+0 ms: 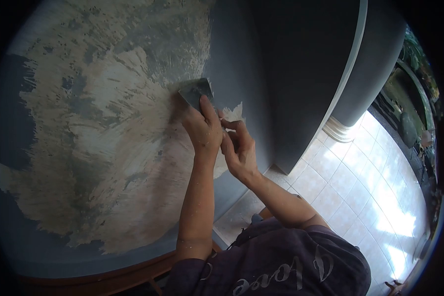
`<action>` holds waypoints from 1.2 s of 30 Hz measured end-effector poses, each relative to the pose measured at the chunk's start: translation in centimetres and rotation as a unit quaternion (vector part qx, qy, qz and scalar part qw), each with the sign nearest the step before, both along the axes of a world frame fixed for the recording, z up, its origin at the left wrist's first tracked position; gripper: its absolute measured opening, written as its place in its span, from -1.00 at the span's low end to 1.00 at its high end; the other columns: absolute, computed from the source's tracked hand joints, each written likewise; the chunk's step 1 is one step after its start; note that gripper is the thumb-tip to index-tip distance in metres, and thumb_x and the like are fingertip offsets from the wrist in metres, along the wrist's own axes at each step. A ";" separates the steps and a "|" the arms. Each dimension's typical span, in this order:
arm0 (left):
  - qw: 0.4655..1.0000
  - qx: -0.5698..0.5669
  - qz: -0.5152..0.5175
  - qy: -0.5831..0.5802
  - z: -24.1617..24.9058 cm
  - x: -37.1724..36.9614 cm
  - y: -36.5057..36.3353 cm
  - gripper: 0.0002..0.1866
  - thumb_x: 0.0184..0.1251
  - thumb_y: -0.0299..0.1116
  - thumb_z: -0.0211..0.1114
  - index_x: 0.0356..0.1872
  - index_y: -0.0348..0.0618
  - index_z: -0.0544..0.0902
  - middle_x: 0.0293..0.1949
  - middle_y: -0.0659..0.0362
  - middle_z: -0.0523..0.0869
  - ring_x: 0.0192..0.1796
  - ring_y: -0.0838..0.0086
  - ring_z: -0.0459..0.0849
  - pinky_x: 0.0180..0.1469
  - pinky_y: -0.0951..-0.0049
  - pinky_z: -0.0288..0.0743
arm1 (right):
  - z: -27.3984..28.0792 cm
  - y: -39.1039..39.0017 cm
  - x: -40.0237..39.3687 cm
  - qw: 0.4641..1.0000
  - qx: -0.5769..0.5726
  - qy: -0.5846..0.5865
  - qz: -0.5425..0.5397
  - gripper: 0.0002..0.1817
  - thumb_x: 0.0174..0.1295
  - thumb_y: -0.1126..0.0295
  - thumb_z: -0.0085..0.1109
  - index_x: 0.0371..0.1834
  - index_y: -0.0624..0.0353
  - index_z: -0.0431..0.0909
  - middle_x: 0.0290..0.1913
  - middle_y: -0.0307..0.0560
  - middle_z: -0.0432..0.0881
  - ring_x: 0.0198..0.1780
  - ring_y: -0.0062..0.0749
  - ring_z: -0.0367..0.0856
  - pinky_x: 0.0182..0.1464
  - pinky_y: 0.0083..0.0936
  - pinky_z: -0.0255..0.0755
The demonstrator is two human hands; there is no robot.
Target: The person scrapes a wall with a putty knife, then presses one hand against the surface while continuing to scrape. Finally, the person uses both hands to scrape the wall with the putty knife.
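Note:
A scraper with a flat, dark, smeared blade is pressed against the patchy wall. My left hand is closed on it, with one finger lying along the blade. The scraper's handle is hidden behind my hands. Just to the right, my right hand has its fingers curled close to my left wrist. I cannot make out what they grip. Pale filler covers much of the wall in ragged streaks, with grey paint showing through and around it. Light specks dot both my forearms.
A dark grey wall section with a pale curved trim edge stands to the right, beside a column base. Light floor tiles catch bright glare. Brown wood runs along the bottom left. Plants and rocks lie at far right.

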State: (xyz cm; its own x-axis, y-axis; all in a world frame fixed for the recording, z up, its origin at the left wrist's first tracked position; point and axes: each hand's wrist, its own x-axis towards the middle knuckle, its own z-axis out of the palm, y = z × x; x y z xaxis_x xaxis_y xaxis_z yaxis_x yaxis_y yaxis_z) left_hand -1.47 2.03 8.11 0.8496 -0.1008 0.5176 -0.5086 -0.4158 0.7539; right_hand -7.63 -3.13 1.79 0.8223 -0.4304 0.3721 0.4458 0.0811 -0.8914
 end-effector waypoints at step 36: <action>0.999 -0.010 -0.042 -0.023 0.0 0.5 0.4 -0.57 0.50 -0.23 -0.11 -0.46 -0.40 0.49 -0.64 0.10 0.63 -0.62 0.45 0.62 -0.57 0.48 0.45 | 0.6 0.9 -0.6 0.998 -0.042 0.027 -0.044 -0.75 0.30 0.50 -0.06 0.01 0.33 0.37 -0.63 -0.10 0.55 -0.59 -0.67 0.39 -0.49 -0.62 0.26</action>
